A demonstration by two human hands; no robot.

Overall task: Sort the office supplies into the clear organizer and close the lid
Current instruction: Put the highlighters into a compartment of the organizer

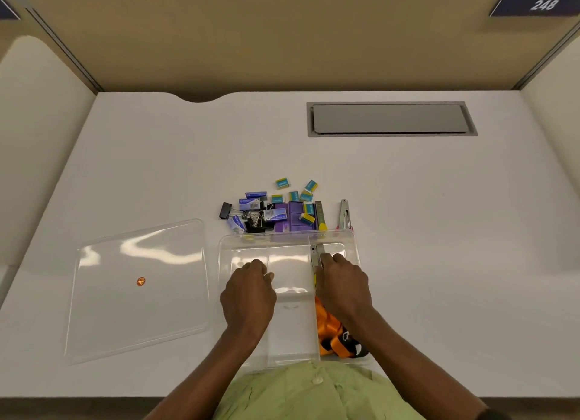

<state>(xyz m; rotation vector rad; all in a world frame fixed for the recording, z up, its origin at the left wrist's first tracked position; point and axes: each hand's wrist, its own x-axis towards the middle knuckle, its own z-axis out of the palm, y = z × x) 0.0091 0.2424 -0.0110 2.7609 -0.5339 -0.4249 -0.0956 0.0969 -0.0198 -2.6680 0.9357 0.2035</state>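
White bench (157,175) carrying everything, lying wide under both hands. Clear organizer (226,250) sitting directly beneath the hands, open, with its thin dividers making several compartments. Left hand (248,291) hovering or resting over the left compartments, fingers curled loosely inward, holding nothing that can be seen; cannot tell whether touching the plastic. Right hand (343,286) reaching into the right compartment, fingers closing around a utility knife (314,256), with the metal end of it sticking out beyond the fingertips and a bit of yellow showing just left of the knuckles. Orange lanyard (332,331) lying bunched in the same right compartment, under the right wrist, nearer to the body.

Clear lid (138,288) lying flat well to the left of the left hand, apart from the organizer, with a small orange sticker (141,281) on it. Pile of supplies waiting just beyond the fingertips, touching or almost touching the far wall of the organizer: black binder clips (226,211) on the left side, blue staple boxes (249,203) beside them, purple boxes (293,219) in the middle, small teal-and-yellow boxes (281,183) scattered farthest from the hands. Second utility knife (320,215) lying beyond the right hand, next to the purple boxes. Metal tool (343,214) with two thin legs lying a little more to the right, alone. Pale green shirt (314,391) filling the lower edge, between the two forearms.
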